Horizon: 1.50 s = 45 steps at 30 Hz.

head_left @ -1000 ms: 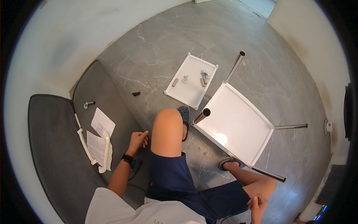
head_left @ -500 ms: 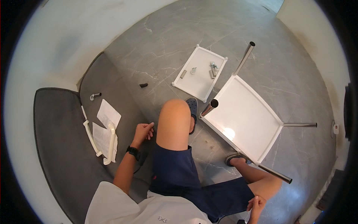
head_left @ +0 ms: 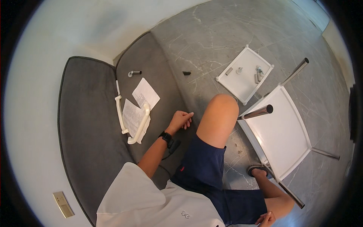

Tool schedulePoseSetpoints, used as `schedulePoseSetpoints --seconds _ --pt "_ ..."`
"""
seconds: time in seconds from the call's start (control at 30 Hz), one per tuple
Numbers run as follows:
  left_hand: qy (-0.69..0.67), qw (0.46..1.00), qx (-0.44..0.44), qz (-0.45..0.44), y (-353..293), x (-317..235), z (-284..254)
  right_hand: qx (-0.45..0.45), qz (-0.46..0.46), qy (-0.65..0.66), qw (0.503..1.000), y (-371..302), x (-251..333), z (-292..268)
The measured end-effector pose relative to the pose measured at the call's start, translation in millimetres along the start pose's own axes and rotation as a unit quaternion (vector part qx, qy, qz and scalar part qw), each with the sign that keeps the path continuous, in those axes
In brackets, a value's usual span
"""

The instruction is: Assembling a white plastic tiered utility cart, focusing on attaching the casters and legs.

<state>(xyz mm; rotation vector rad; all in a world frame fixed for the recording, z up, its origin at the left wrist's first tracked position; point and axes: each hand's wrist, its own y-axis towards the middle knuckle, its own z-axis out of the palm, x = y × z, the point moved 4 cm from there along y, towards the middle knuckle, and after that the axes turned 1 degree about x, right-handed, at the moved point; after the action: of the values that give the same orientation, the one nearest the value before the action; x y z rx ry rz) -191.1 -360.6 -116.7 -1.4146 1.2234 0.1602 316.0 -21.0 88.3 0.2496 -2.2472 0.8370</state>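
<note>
My left hand (head_left: 180,121) is held over the grey sofa seat beside my bent left knee. Its fingers are loosely curled together and nothing shows in them. My right hand (head_left: 266,218) lies against my right thigh at the lower edge, partly cut off, its fingers bent in and no object visible. A white tray shelf with metal tube legs (head_left: 281,128) stands on the floor to my right, legs pointing up. Beyond my knee lies a smaller white tray (head_left: 238,85), bearing short metal tubes (head_left: 257,78) and a caster wheel (head_left: 239,70).
On the sofa (head_left: 155,60) are printed sheets (head_left: 146,94), two cream-coloured handles (head_left: 140,126) and a caster with a metal tube (head_left: 134,73). A small black piece (head_left: 186,73) lies by the seat's front edge. A wall socket (head_left: 63,204) is at the lower left.
My view has swung left, so the sofa, trays and legs sit further right in the picture. My right hand is now more cut off by the lower edge. Both hands keep their curled pose.
</note>
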Motion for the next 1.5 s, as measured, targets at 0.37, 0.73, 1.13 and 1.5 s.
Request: schedulePoseSetpoints --seconds 0.37,0.73,1.13,1.5 --pt "0.003 1.0 0.014 0.01 6 7 1 0.01 -0.033 0.021 0.999 -4 -3 -6" --pt "0.1 0.954 -0.241 0.145 -61 59 -134 0.173 0.176 -0.036 0.968 -47 26 37" --pt "0.322 0.884 -0.32 0.113 -69 193 -220 0.139 0.246 0.0 0.959 -32 -20 48" --pt "0.331 0.908 -0.254 0.03 -51 153 -220 0.222 0.274 -0.022 0.936 -15 -20 33"
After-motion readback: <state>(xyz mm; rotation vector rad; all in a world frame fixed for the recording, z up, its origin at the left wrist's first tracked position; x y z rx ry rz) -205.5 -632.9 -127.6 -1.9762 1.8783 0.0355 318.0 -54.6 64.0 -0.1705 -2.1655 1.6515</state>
